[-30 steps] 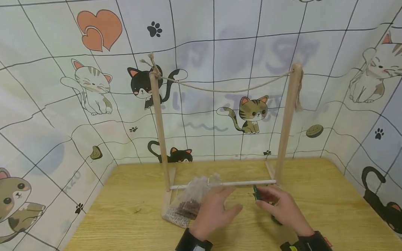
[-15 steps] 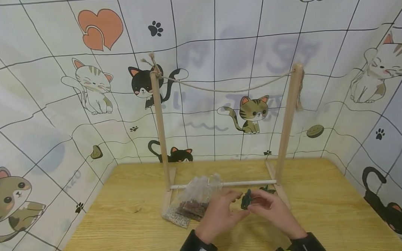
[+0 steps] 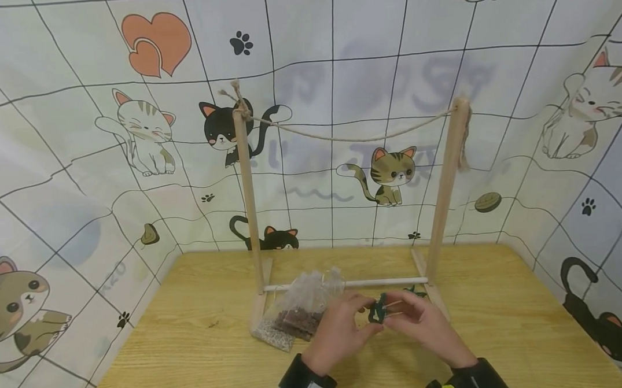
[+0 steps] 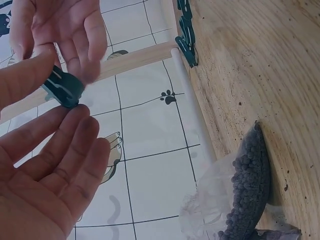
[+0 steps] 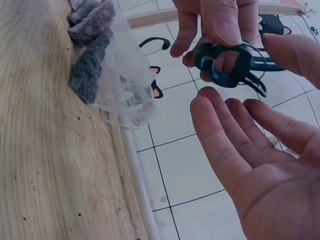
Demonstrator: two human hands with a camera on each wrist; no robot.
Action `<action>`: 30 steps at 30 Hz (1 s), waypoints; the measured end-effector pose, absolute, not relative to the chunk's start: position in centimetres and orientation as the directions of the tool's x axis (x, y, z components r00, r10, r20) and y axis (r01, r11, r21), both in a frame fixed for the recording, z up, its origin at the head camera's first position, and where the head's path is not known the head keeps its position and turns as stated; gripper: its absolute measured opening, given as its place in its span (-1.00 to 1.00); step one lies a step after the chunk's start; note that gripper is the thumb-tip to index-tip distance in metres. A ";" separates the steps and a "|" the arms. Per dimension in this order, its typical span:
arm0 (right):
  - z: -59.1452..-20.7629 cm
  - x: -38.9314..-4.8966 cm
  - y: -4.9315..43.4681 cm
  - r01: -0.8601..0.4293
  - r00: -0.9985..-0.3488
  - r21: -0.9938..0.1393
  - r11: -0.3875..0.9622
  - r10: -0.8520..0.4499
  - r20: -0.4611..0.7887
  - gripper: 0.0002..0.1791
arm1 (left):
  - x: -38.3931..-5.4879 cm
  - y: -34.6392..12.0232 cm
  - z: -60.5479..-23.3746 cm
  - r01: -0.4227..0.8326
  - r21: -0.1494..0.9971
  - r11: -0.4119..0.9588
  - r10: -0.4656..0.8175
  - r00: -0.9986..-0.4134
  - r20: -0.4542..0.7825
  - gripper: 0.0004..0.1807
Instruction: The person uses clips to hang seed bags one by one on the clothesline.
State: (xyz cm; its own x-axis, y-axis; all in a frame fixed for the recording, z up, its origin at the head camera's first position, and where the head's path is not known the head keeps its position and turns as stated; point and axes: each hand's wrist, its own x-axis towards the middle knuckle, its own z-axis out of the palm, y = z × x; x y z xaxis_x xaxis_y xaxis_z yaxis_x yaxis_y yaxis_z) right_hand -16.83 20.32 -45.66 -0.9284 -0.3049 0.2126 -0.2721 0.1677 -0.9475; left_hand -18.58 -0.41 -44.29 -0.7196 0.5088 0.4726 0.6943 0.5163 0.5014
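Between both hands in the head view is a dark green spring clip (image 3: 377, 310) with rounded loop jaws and two prongs. My left hand (image 3: 337, 333) pinches its loop end between thumb and fingertips. From the other side, my right hand (image 3: 430, 329) has its thumb and forefinger at the prongs. The right wrist view shows the clip (image 5: 243, 62) close up, a thin wire spring across its middle; the right thumb touches a prong and the other right fingers extend below. In the left wrist view the clip (image 4: 65, 87) is partly covered by the left thumb.
More green clips (image 3: 414, 292) lie behind the right hand. Clear bags (image 3: 296, 322) of brown and grey granules lie left of the left hand. Behind them stands a wooden frame (image 3: 443, 194), with a rope (image 3: 361, 140) sagging between its posts and a white rod (image 3: 385, 282) low across it.
The right hand has brought the clip leftward to the left hand, which now pinches it too. The clip has turned, and its loop openings and prongs now show.
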 end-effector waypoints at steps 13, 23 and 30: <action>-45.1 -16.5 20.6 -0.291 -0.942 -0.937 0.195 -0.232 0.244 -0.52 | -18.8 -0.4 -44.3 0.738 0.466 0.488 0.532 -0.675 0.512 -0.58; -45.2 -16.3 20.6 -0.315 -0.941 -0.921 0.228 -0.199 0.272 -0.57 | -18.7 -0.3 -44.3 0.741 0.478 0.472 0.562 -0.670 0.485 -0.55; -45.2 -16.2 20.7 -0.319 -0.948 -0.902 0.293 -0.098 0.303 -0.76 | -18.7 -0.8 -44.3 0.687 0.471 0.554 0.541 -0.727 0.423 -0.49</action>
